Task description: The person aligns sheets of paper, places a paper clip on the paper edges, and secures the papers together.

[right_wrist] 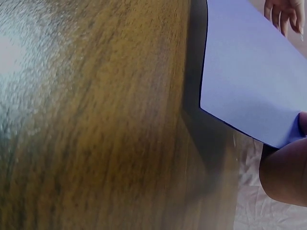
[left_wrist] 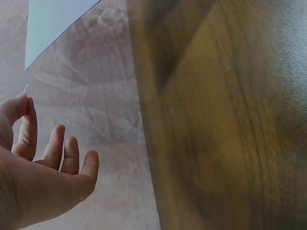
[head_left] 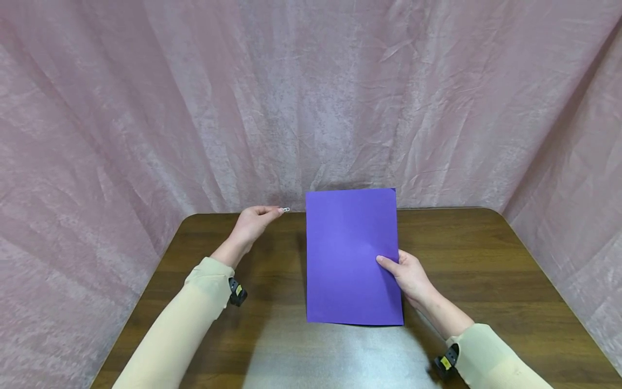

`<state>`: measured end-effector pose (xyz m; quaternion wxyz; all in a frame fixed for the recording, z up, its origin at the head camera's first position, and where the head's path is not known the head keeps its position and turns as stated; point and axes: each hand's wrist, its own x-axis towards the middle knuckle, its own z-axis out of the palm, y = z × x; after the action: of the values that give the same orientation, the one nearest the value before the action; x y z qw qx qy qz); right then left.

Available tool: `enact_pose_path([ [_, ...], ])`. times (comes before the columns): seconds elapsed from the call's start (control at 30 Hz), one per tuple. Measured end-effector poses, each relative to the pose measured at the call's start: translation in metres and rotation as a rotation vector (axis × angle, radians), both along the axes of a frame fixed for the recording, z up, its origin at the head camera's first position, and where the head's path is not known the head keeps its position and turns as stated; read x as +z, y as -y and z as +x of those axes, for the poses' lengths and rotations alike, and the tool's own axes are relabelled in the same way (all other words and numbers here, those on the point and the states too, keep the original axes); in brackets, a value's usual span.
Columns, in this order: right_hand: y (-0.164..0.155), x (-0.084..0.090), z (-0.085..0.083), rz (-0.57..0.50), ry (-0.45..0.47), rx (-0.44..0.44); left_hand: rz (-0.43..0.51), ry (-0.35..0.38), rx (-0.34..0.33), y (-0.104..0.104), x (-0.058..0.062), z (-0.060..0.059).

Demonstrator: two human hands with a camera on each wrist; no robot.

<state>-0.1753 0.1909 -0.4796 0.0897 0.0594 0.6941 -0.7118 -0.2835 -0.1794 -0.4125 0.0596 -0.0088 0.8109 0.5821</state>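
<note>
Between the thumb and index finger of my left hand [head_left: 252, 224] I pinch a small silver paper clip [head_left: 286, 209], its free end pointing right. In the left wrist view the clip [left_wrist: 27, 89] sticks up past the fingertips while the other fingers stay apart from it. My right hand [head_left: 412, 278] grips a purple sheet of paper [head_left: 347, 254] at its right edge, thumb on the front face and fingers hidden behind. The sheet stands upright over the table, a short gap to the right of the clip. Its lower corner shows above the wood in the right wrist view.
A brown wood-grain table [head_left: 466, 254] lies beneath both hands, with a bright glare near its front. Pink curtains [head_left: 301, 97] hang behind it and along both sides. Each forearm wears a light sleeve and a dark wrist camera [head_left: 237, 292].
</note>
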Motion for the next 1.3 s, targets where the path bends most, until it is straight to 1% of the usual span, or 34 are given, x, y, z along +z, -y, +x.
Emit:
enact_pose_path([
  [0.13, 0.0, 0.0, 0.0, -0.011, 0.005, -0.003, 0.006, -0.002, 0.002, -0.003, 0.004, -0.001],
  [0.27, 0.0, 0.0, 0.0, -0.011, 0.003, -0.003, 0.001, -0.003, -0.007, -0.005, 0.004, -0.004],
  [0.47, 0.001, 0.0, -0.001, -0.008, -0.003, 0.0, -0.013, 0.023, -0.034, -0.006, 0.007, -0.007],
  [0.6, 0.002, 0.0, -0.001, -0.002, -0.001, 0.0, -0.038, 0.037, -0.046, -0.009, 0.009, -0.009],
  [0.8, 0.005, 0.0, -0.002, -0.025, 0.004, 0.003, -0.054, 0.051, -0.061, -0.012, 0.013, -0.008],
  [0.97, 0.006, -0.001, -0.003, -0.034, 0.009, 0.0, -0.041, 0.05, -0.066, -0.014, 0.014, -0.009],
  [1.3, 0.006, -0.001, -0.003, -0.021, 0.001, 0.009, -0.058, 0.056, -0.074, -0.018, 0.012, -0.012],
])
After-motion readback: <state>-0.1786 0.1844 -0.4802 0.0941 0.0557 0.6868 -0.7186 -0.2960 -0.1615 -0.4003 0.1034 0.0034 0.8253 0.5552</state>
